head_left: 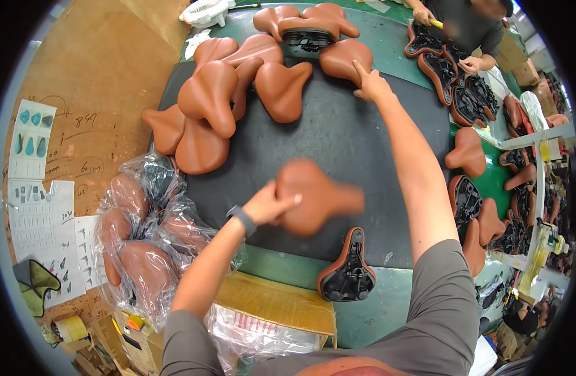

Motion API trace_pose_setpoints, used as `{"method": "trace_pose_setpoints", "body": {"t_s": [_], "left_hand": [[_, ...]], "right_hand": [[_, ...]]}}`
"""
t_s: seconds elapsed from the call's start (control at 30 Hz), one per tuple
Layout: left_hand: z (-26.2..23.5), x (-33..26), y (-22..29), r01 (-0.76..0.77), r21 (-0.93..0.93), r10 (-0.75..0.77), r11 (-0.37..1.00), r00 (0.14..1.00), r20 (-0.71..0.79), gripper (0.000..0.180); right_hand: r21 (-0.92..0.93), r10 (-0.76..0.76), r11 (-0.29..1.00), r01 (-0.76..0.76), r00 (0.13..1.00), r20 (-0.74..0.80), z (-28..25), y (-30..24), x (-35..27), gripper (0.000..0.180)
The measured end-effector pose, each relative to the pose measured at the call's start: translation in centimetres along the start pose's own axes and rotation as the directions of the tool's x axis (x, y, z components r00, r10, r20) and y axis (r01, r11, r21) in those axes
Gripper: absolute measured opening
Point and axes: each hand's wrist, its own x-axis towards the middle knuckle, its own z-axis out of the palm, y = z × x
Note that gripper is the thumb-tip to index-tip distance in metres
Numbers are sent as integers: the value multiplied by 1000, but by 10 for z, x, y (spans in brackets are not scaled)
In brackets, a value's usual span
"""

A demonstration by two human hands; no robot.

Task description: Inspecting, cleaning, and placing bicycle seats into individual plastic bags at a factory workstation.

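A brown bicycle saddle (pixel 306 197) is in my left hand (pixel 269 203), held by its wide end above the black mat. Its nose is blurred by motion and points right. My right hand (pixel 370 84) reaches to the far side of the mat. Its index finger lies stretched on another brown saddle (pixel 344 59), with the thumb apart from it; the remaining fingers are partly hidden. Near the front edge of the table, a saddle with its black underside up (pixel 347 276) lies with its nose pointing away from me.
Several brown saddles (pixel 206 94) are piled at the far left of the black mat (pixel 263 147). Plastic-wrapped saddles (pixel 144 263) sit at the left, beside an open cardboard box (pixel 275 304). Across the table, a co-worker (pixel 466 28) handles upturned saddles (pixel 438 72). More saddles (pixel 466 153) lie right.
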Motion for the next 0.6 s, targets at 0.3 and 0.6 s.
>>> {"method": "trace_pose_setpoints", "body": {"t_s": [0.3, 0.6], "left_hand": [[-158, 10, 39, 219, 529, 432, 820, 369, -823, 144], [-107, -60, 40, -115, -96, 63, 989, 902, -427, 126]], "right_hand": [[219, -322, 941, 257, 489, 811, -187, -71, -201, 39], [-316, -737, 675, 667, 585, -339, -3, -152, -6, 81]]}}
